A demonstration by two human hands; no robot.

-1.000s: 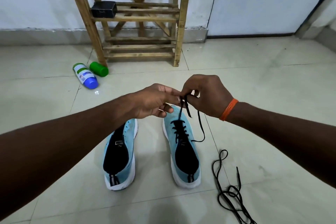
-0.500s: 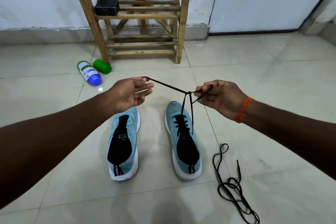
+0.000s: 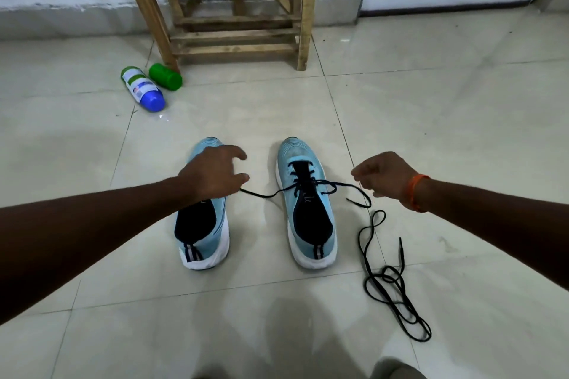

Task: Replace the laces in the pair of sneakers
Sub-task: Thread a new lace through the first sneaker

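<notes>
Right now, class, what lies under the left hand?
The left sneaker: its toe and heel show. The left hand covers its eyelets, so lacing there cannot be seen.

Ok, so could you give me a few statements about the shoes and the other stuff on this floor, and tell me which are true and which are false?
1. The right sneaker has a black threaded lace in it. True.
2. A loose black lace lies on the floor to its right. True.
3. The orange band is on the left wrist. False: it is on the right wrist.
4. The blue-capped bottle stands upright. False: it lies on its side.
5. The left sneaker sits on the wooden rack. False: it stands on the tiled floor.
</notes>
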